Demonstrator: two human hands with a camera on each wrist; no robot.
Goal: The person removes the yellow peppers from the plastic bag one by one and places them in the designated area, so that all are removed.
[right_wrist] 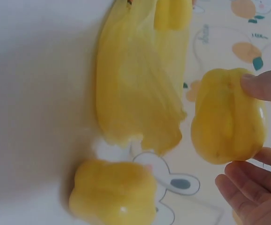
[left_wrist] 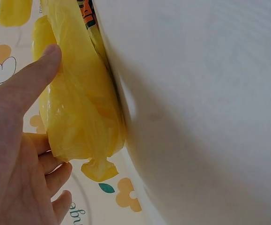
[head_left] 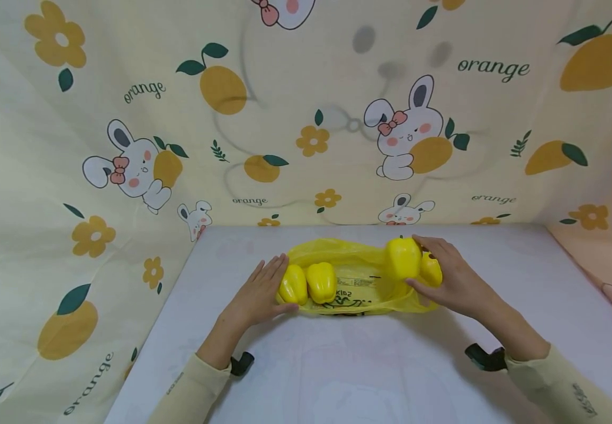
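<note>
A translucent yellow plastic bag (head_left: 356, 254) lies sideways on the table, two yellow bell peppers (head_left: 322, 282) at its left end. My left hand (head_left: 258, 294) holds that end; in the left wrist view its thumb lies on the bag (left_wrist: 86, 103) and its fingertips touch the end. Between thumb and fingers, my right hand (head_left: 456, 282) grips a yellow pepper (head_left: 403, 258) raised over the bag's right part. Another pepper (head_left: 431, 271) is partly hidden behind that hand; the right wrist view has this pepper (right_wrist: 114, 192) on the table, beyond the bag's end.
The white table (head_left: 338, 365) extends in front of the bag and to both sides. A cream cloth (head_left: 285, 129) printed with rabbits and oranges hangs behind and at the sides. Black straps (head_left: 486, 357) are on both wrists.
</note>
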